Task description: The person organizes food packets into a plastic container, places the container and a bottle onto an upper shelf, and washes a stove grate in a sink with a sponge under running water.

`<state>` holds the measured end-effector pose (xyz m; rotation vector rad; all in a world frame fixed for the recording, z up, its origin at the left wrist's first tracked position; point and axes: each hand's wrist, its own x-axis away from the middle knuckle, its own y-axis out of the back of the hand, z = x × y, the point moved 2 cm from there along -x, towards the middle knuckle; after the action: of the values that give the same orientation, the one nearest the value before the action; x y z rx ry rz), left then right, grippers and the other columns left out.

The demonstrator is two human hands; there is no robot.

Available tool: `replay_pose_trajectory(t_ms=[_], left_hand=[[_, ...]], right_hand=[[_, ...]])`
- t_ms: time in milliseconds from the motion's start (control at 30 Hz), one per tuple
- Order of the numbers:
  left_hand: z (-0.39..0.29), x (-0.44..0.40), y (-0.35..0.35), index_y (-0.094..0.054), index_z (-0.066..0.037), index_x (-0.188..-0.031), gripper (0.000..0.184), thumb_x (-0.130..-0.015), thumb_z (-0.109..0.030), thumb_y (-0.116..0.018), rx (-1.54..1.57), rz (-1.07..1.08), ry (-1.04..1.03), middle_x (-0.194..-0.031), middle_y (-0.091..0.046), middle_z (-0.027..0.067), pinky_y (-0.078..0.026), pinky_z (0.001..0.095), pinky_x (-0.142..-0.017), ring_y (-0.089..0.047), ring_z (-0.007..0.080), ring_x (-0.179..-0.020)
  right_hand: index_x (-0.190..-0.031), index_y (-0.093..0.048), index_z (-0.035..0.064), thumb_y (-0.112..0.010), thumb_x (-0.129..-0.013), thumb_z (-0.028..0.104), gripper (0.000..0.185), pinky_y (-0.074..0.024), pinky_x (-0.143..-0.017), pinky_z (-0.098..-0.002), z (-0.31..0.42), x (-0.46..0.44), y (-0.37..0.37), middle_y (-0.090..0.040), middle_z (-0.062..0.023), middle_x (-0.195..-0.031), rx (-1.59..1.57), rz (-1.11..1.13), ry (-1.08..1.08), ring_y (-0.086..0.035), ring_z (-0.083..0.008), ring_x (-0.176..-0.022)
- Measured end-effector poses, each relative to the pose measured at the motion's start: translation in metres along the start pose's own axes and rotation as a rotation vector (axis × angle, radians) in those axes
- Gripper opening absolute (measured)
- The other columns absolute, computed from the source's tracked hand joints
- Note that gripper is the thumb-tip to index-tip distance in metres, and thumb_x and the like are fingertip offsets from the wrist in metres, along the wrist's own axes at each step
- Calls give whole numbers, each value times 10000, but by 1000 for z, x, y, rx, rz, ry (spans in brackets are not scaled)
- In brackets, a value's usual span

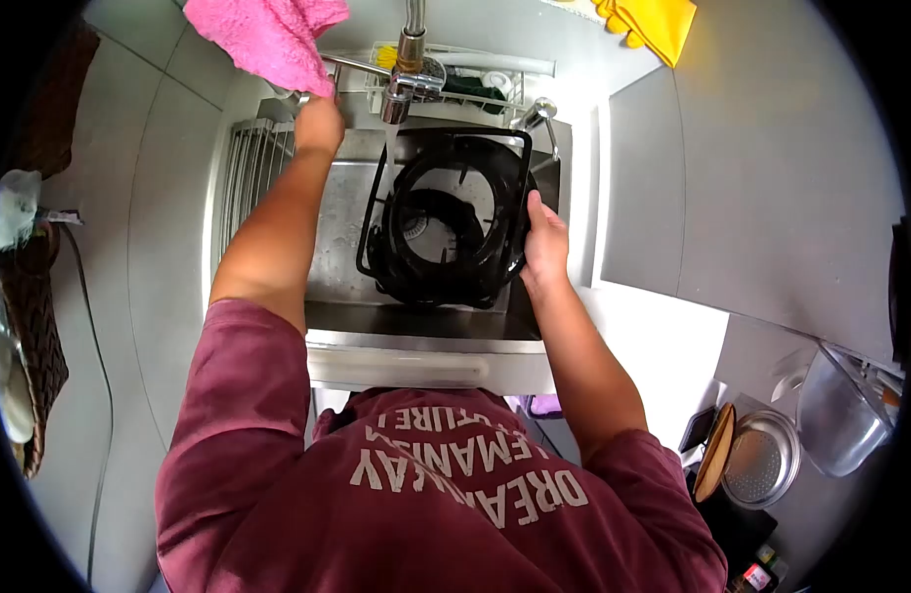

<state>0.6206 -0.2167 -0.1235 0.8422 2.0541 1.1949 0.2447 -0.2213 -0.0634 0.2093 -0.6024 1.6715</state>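
My right hand is closed on the right side of a black metal frame with a round opening, held over the sink. More black ring-shaped parts show beneath and through it. Up at the left, my left hand reaches past the faucet, near its lever and below a pink cloth; its fingers are mostly hidden. Water seems to run from the spout onto the left part of the frame.
A wire dish rack stands at the sink's left. Behind the faucet is a caddy with brushes. Yellow gloves lie at the top right. A steamer pan and a clear container are at the lower right.
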Motion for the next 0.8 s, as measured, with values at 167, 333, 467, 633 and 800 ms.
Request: replay_pose_trajectory(t_ms=[167, 333, 467, 633, 800], left_hand=[[4, 0, 3, -430, -79, -1363, 437, -933, -142, -479, -18, 101, -10, -1342, -509, 164, -467, 454, -918, -565, 405, -1087], [-10, 46, 21, -449, -19, -1348, 448, -963, -239, -509, 197, -215, -141, -1300, -541, 218, -473, 399, -924, -579, 357, -1118], [2, 132, 20, -593, -6, -1179, 432, -982, -372, -475, 1031, 219, 532, -1153, -643, 142, -457, 359, -925, -598, 250, -1067], [-5, 212, -20, -535, -34, -1267, 592, -969, -532, -419, 1802, 627, 882, -1216, -602, 107, -429, 392, -978, -563, 251, -1110], [-38, 199, -30, -480, -70, -1338, 696, -931, -629, -398, 2013, 542, 1039, -1349, -501, 143, -398, 466, -1028, -481, 325, -1221]], right_hand=[[-991, -650, -18, -545, -979, 282, 318, -523, -707, -282, -2, 2, -10, -690, -84, -922, -87, 3, 19, -642, -158, -775], [-1013, -644, -17, -544, -978, 291, 326, -534, -719, -292, -3, 1, -11, -689, -92, -935, -75, -25, 21, -648, -171, -791], [-1035, -639, -14, -530, -982, 307, 344, -542, -729, -301, 2, 3, -10, -689, -93, -955, -150, 23, 6, -654, -185, -807], [-1098, -617, -18, -515, -987, 319, 369, -542, -739, -303, 6, 1, -7, -683, -93, -990, -164, 76, 61, -652, -180, -818], [-1094, -633, -31, -531, -985, 296, 359, -512, -817, -298, 10, 4, -9, -678, -106, -1049, -204, 158, 99, -640, -175, -896]])
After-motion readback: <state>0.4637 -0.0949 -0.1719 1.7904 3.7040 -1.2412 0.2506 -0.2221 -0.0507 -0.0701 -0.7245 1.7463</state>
